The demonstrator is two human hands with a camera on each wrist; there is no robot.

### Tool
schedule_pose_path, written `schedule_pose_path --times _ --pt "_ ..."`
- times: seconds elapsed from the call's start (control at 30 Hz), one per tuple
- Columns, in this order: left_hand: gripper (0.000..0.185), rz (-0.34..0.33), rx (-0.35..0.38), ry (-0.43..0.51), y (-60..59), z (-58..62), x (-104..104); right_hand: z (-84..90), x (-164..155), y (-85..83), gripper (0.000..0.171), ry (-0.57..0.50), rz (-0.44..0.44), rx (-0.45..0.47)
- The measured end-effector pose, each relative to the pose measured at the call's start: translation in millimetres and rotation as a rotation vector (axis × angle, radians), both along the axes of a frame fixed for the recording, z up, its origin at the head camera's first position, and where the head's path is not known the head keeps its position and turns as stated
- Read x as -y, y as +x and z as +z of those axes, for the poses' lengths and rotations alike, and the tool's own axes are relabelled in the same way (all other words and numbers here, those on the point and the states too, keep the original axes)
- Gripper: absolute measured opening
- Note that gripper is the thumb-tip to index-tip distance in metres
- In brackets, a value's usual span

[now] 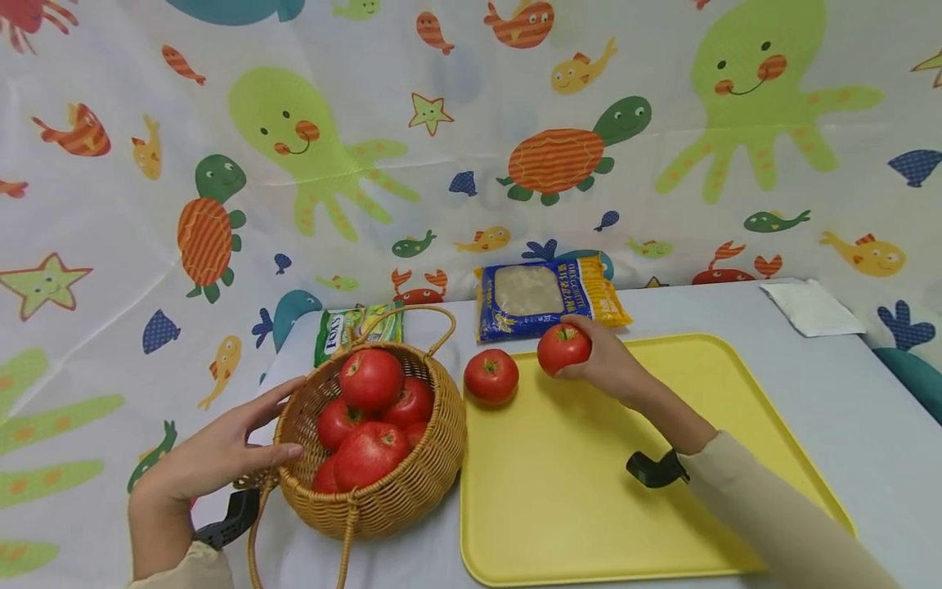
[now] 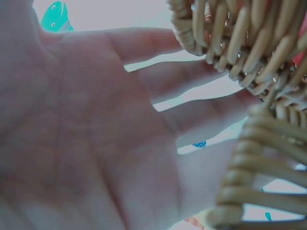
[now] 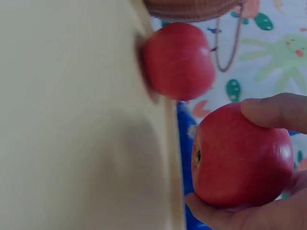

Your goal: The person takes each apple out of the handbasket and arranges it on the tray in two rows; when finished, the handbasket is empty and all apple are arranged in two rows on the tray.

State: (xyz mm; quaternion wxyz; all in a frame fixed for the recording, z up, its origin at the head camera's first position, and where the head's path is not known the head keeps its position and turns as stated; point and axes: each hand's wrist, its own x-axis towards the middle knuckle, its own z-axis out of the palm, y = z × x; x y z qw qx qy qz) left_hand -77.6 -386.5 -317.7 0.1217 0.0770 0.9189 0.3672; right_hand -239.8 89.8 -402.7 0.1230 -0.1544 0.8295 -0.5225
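Observation:
My right hand (image 1: 607, 364) grips a red apple (image 1: 563, 350) between thumb and fingers, above the far left part of a yellow tray (image 1: 589, 474). In the right wrist view, the thumb and fingers hold opposite sides of that apple (image 3: 242, 158). A second apple (image 1: 491, 377) sits at the tray's far left corner. My left hand (image 1: 213, 450) rests against the left side of a wicker basket (image 1: 434, 458), its thumb over the rim. In the left wrist view, the fingers (image 2: 187, 81) lie straight and spread, their tips hidden behind the wicker. Several red apples (image 1: 371, 454) fill the basket.
Behind the tray lies a blue and yellow pasta bag (image 1: 533, 298). A green packet (image 1: 338, 331) is behind the basket, and a white packet (image 1: 812, 307) lies at the far right. Looped wicker handles (image 1: 412, 309) stick out from the basket. A printed curtain (image 1: 471, 106) hangs behind the table.

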Motion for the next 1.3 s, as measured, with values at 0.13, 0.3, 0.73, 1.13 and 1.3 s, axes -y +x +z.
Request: schedule_pose_path --times 0.13,0.3,0.73,1.13,1.3 --pt "0.082 0.002 0.007 0.007 -0.7 -0.8 -1.2 -12.0 5.4 -2.0 0.085 -0.009 -0.011 0.009" --pt "0.081 0.002 0.002 0.0 -1.9 -1.6 -2.4 -24.1 7.0 -1.5 0.084 0.006 -0.041 -0.011" --pt "0.082 0.022 0.008 -0.023 -0.2 -1.4 0.6 -40.2 10.6 2.2 0.085 0.0 -0.024 -0.07" --pt "0.081 0.024 0.007 -0.018 1.4 -2.2 1.2 -45.4 14.8 4.1 0.085 0.003 -0.007 -0.164" --pt "0.081 0.024 0.003 -0.025 0.5 -1.4 0.2 -48.1 15.7 4.4 0.086 0.011 -0.007 -0.199"
